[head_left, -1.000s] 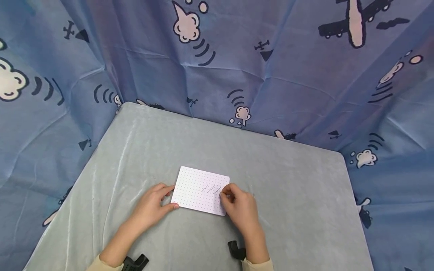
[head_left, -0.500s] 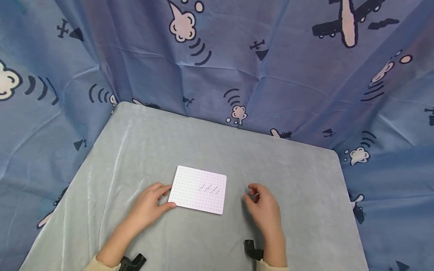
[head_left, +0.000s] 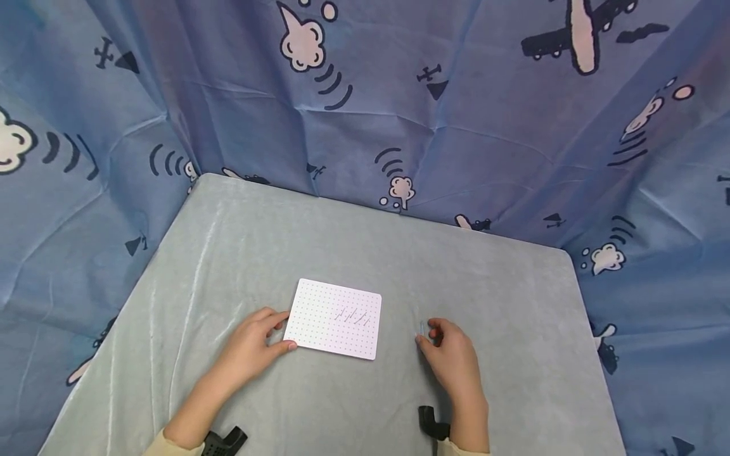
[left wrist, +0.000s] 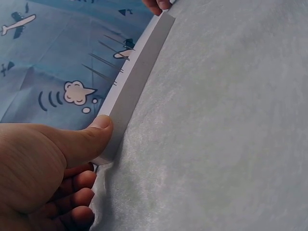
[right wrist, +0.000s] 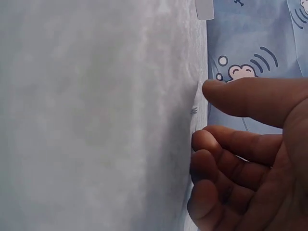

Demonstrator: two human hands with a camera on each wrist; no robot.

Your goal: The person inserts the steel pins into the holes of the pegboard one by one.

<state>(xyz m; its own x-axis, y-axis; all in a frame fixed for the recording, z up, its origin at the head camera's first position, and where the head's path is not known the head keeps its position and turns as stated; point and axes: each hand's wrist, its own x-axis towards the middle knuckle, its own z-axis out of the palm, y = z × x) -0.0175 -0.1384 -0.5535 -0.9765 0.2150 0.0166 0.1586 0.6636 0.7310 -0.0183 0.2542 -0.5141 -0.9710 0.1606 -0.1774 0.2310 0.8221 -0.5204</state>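
A white block-like board (head_left: 319,323) with rows of small holes lies on the cloth, and several thin metal pins (left wrist: 99,74) stand in its right half. My left hand (head_left: 253,345) holds the board's left end, its thumb (left wrist: 96,137) against the front side and its index finger at the left edge. Right of the board, my right hand (head_left: 453,358) is low over the cloth with thumb and index finger apart. Between those fingertips, small thin metal pieces (right wrist: 194,110) show on the cloth. Nothing is gripped in this hand.
Pale grey-green plush cloth (head_left: 274,228) covers the table. Blue curtains (head_left: 365,95) printed with planes and clouds hang behind it and along both sides. A black wrist mount (head_left: 433,423) sits on the right forearm, and another mount (head_left: 225,441) on the left.
My right hand has left the board's right part, where its fingers pinched a pin, and moved right over the cloth. That pin now stands in the board. The left hand keeps its hold.
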